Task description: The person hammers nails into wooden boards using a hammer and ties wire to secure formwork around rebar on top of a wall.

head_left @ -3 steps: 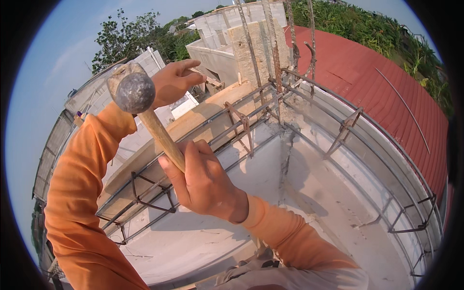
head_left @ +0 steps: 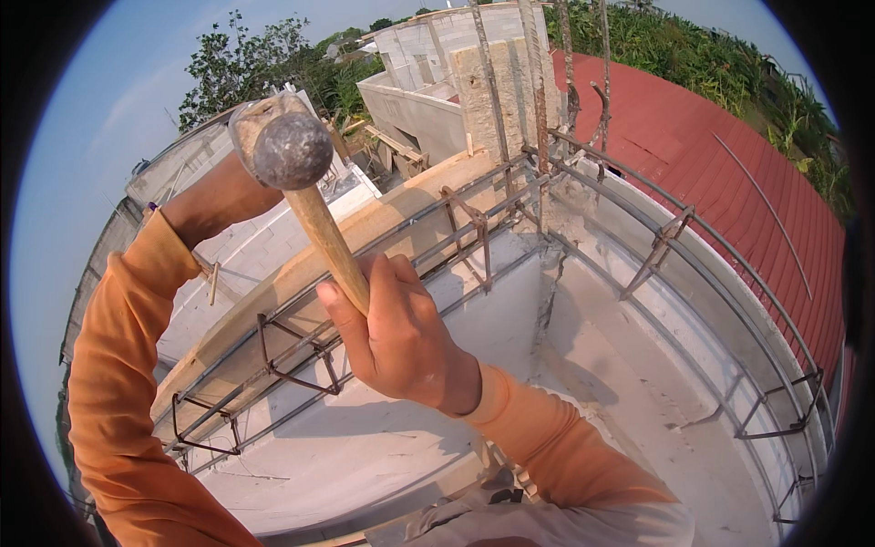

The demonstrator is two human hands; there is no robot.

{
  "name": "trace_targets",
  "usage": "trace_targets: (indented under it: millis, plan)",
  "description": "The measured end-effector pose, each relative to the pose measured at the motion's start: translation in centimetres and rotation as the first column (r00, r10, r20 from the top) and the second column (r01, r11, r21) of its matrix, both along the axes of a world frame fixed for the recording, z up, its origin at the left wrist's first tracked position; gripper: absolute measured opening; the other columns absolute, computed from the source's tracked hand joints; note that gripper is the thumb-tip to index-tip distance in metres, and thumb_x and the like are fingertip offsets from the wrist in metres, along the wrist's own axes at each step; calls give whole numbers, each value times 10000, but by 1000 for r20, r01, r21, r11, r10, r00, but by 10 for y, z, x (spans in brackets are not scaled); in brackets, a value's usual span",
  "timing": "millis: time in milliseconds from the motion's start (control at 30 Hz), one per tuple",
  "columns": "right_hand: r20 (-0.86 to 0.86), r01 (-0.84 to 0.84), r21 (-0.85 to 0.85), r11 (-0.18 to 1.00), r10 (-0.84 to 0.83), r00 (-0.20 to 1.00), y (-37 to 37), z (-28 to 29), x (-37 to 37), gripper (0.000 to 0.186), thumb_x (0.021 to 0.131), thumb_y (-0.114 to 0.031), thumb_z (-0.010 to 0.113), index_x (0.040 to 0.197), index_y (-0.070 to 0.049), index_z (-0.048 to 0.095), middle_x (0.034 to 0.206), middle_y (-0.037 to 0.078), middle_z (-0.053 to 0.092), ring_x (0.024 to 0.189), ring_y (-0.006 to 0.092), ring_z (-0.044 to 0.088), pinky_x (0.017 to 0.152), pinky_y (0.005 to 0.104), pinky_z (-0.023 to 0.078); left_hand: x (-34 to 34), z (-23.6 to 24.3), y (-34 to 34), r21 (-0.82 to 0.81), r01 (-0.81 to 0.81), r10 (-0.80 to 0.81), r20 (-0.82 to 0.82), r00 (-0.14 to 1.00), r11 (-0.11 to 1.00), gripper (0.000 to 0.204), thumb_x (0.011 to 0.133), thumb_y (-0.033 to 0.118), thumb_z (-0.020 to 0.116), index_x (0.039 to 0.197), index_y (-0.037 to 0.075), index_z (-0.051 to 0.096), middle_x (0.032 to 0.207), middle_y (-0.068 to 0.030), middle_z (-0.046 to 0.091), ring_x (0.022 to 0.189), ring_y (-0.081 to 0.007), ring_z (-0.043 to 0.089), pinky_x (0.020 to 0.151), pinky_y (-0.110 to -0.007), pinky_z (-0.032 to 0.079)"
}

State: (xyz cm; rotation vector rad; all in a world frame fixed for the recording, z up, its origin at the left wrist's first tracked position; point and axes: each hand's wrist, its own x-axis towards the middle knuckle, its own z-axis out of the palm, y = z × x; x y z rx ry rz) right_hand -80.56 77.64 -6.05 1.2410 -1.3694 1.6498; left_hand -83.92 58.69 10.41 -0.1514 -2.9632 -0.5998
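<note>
My right hand [head_left: 401, 337] is closed around the pale wooden handle [head_left: 333, 251] of a hammer, its scuffed, rounded metal head [head_left: 292, 150] raised high in the view. My left hand [head_left: 223, 196] is at the upper left, behind the hammer head, which hides its fingers. Below both hands runs a long wooden board [head_left: 419, 196] along the wall top, with horizontal rebar and bent stirrups [head_left: 296, 383] in front of it. At the corner, vertical rebar [head_left: 540, 109] rises beside a rough wooden formwork panel [head_left: 474, 96].
Pale plastered walls [head_left: 492, 328] drop away below the rebar. Along the right, more bars [head_left: 656, 228] run beside a red corrugated roof [head_left: 729, 201] with a thin rod on it. Unfinished block buildings [head_left: 410, 118] and trees stand beyond.
My left hand has moved left and behind the hammer head, so its fingers no longer show. The hammer in my right hand is slightly higher and further right. The view has shifted slightly.
</note>
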Motion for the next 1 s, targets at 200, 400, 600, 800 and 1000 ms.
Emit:
trace_targets:
  millis: [200,400,600,800,1000]
  plan:
    - [69,43,-39,998,-40,997,-10,3,8,132,977,-29,621,990,77,542,696,128,581,545,284,510,648,389,428,191,20,8,-486,-458,330,-328,885,744,437,1048,324,575,1386,47,592,1369,-153,639,1316,-298,572,1171,-433,378]
    - [250,85,-87,993,-60,966,-15,3,13,176,1039,-140,565,995,31,557,687,115,684,513,162,614,494,274,454,357,-16,-39,-602,-662,331,-576,747,446,384,1079,290,482,1371,86,625,1394,-127,635,1366,-305,541,1215,-527,301]
    - [288,169,-68,983,-143,947,-40,8,25,245,1075,-224,525,981,-3,572,673,54,610,593,98,590,552,248,451,476,-107,-126,-305,-849,369,-799,475,432,399,1108,256,392,1390,82,614,1427,-115,614,1373,-294,539,1214,-541,297]
    - [389,333,38,942,-321,863,-24,-3,1,349,1057,-349,587,849,-71,558,668,-12,517,566,52,459,525,228,367,503,-165,-186,-49,-886,284,-938,199,460,313,1003,161,634,1302,75,670,1393,-123,625,1311,-301,582,1180,-541,334]
    - [364,496,191,847,-531,765,-23,-8,-16,425,1045,-432,584,924,-28,637,724,18,552,640,127,512,604,289,421,552,-192,-254,62,-887,231,-972,51,457,254,1008,192,609,1208,57,688,1219,-120,682,1221,-308,611,1148,-508,361]
